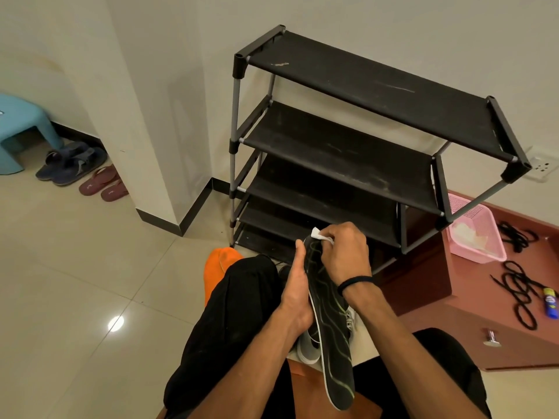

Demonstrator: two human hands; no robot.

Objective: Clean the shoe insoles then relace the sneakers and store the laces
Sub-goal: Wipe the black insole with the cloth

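Warm dim light, floor (75, 282) glare, bowed edges

A pink basket (481, 237), coiled black laces (520, 293) and a small blue-and-yellow tube (550, 302) are carried by the reddish-brown cabinet top (472, 300), the tube near its right edge

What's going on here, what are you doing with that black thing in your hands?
A seated person is cleaning a shoe insole. The left hand grips its edge while the right hand presses a white wipe against its toe end. Black laces lie loose on the reddish cabinet top beside a pink basket.
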